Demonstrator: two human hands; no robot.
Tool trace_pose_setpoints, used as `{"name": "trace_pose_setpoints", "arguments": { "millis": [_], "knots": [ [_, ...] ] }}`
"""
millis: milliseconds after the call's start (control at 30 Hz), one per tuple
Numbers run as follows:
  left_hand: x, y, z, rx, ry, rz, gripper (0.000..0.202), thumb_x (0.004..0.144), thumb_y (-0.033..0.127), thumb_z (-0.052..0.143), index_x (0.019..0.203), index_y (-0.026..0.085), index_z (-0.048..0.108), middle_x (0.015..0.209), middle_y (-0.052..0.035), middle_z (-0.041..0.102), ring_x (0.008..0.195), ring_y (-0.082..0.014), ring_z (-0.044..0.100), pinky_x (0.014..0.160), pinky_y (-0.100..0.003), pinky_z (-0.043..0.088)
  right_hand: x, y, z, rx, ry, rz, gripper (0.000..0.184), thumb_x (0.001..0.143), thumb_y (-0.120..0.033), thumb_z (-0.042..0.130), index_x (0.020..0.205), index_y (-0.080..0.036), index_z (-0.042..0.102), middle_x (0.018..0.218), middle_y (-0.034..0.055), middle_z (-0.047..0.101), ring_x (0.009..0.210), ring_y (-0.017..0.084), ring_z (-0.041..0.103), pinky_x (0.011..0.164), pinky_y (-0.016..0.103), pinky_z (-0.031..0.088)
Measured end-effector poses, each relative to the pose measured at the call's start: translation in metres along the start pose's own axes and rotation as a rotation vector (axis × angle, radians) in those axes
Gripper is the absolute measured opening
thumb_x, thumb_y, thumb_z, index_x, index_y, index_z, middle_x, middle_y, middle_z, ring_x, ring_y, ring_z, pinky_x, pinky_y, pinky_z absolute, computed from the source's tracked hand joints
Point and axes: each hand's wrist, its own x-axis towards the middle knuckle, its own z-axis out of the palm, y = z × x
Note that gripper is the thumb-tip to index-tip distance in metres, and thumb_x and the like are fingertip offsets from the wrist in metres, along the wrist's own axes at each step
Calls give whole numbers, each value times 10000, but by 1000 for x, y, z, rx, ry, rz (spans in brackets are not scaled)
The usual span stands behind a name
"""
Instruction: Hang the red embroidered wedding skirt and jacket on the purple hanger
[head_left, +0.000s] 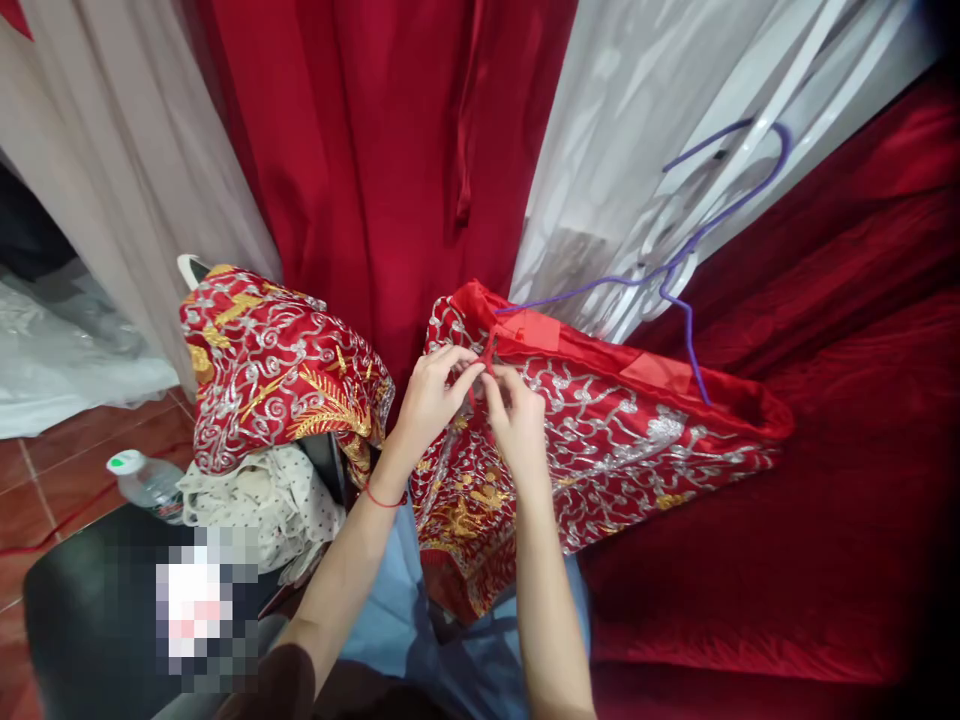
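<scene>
A red garment [615, 430] with silver and gold embroidery lies across my lap and a red cloth surface. My left hand [431, 395] and my right hand [514, 420] meet at its upper edge, fingers pinched on a thin red cord or tie [487, 360] at the waistband. A purple wire hanger [690, 250] rests at the garment's top edge, its hook up against a white cloth. A red string bracelet circles my left wrist.
A second embroidered red garment [277, 370] is draped over a chair on the left, above a white dotted cloth [262, 500]. A plastic water bottle [146, 480] stands by a black seat [82, 600]. Red and white curtains [390, 150] hang behind. Red tiled floor at left.
</scene>
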Motion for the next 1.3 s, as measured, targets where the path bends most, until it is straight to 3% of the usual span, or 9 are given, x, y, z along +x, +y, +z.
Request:
{"name": "trace_pose_setpoints", "arguments": {
  "millis": [267,433,567,700,800,933,1033,1133,1300],
  "knots": [
    [25,-3,-6,-215,316,-80,153,935,323,593,869,186,604,860,-37,675,826,-141,649,824,-275,508,17,-6,-29,43,397,13,278,952,-422,548,957,-190,701,927,68,749,860,194,708,844,351,552],
    [16,5,-10,-597,58,-161,213,988,316,447,1143,247,576,799,5,624,538,-83,511,549,-216,436,15,0,-32,337,210,154,331,947,-473,518,970,-182,674,825,46,725,643,140,650,643,290,536],
    [1,5,-19,-300,-229,-98,264,916,193,480,919,222,742,850,-34,676,684,-117,561,637,-244,429,8,5,-43,286,64,234,320,911,-445,581,971,-157,707,611,-21,620,470,85,475,474,225,375],
    [9,1,-17,145,247,-159,208,870,175,584,917,199,785,705,-8,603,582,-107,441,613,-265,360,2,-1,-50,185,-254,155,221,821,-385,710,867,-174,760,610,-24,618,539,89,490,531,232,391],
    [23,6,-18,-25,405,-52,193,898,267,630,978,197,792,690,-1,595,573,-99,406,572,-253,328,1,-10,-51,356,-352,109,204,830,-389,717,906,-212,786,667,-19,650,529,81,479,501,225,370],
    [31,20,-28,-418,-21,16,153,832,332,727,840,197,799,810,-32,668,687,-109,539,629,-238,431,9,-20,-58,409,-79,49,281,918,-430,616,1044,-242,782,613,-43,553,446,63,343,432,218,269],
    [28,23,-30,-471,-368,-27,148,810,324,747,825,183,788,806,-18,615,684,-95,530,638,-227,450,16,-24,-66,193,-70,-138,240,924,-367,629,1067,-247,779,748,-1,606,582,101,477,529,243,393],
    [26,21,-30,-462,-408,-54,166,784,321,765,809,157,756,784,1,554,676,-83,498,608,-209,418,19,-28,-69,-37,-175,-375,201,951,-283,605,1033,-225,780,851,33,606,727,132,565,653,269,466],
    [27,21,-37,-455,-525,-134,249,745,378,797,814,144,746,787,2,573,639,-75,470,591,-217,409,18,-28,-62,-423,-135,-579,225,1001,-294,535,1015,-223,748,917,43,596,669,98,553,560,224,410]
  ]
}}
